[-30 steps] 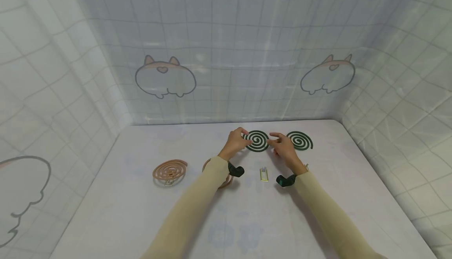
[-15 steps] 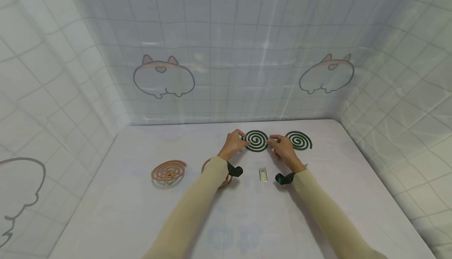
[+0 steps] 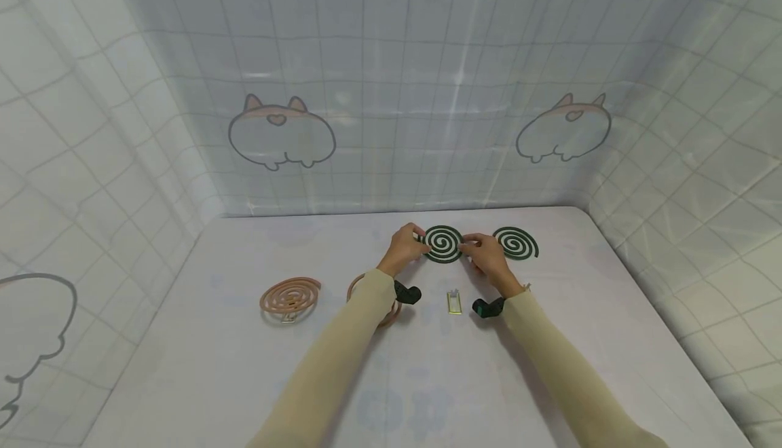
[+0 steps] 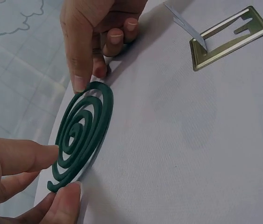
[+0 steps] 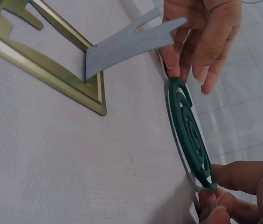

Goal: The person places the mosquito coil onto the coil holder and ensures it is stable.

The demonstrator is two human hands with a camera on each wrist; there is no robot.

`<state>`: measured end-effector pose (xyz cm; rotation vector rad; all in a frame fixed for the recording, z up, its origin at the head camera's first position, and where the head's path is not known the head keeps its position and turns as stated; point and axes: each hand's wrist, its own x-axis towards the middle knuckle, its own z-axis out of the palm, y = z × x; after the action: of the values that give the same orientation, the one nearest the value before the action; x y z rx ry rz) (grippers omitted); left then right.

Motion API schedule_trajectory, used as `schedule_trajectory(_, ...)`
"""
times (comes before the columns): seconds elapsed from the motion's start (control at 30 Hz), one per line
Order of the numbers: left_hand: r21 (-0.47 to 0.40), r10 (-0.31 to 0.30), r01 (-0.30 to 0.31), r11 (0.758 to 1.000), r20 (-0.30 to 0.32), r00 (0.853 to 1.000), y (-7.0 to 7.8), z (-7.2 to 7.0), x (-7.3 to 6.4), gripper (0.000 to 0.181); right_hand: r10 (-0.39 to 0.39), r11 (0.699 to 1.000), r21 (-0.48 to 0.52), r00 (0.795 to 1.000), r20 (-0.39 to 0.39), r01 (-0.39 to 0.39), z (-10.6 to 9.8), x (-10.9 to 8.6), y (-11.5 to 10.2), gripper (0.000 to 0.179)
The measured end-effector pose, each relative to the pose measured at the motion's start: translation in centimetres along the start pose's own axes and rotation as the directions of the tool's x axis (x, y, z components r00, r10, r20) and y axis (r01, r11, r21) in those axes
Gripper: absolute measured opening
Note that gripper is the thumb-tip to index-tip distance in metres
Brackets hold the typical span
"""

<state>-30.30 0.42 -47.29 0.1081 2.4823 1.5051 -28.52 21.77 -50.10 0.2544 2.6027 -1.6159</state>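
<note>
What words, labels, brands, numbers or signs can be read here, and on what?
No text can be read anywhere.
Held green coil: no lettering visible.
Metal stand: no lettering visible.
Backdrop: only grid lines and cartoon outlines, no words.
Tabletop: faint pale marks, too blurred to make out.

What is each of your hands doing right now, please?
Left hand: holding, pinching one edge of the thin, dark green spiral coil.
Right hand: holding, pinching the opposite edge of the same coil.
</note>
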Motion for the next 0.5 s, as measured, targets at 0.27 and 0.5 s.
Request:
schedule_trajectory(0.27,-0.049,-0.012,0.011,0.999,-0.014,1.0,0.02,0.04,-0.14,0.036,0.007,0.998,0.061,1.0,-0.017,-0.006,0.04,0.03,-0.05,0.044)
schedule_trajectory(0.5,-0.101,-0.033,0.033,0.994,-0.006,0.999,0.04,0.23,-0.08,0.031,0.013,0.995,0.095,1.0,-0.019,-0.011,0.06,-0.3,-0.23,0.044)
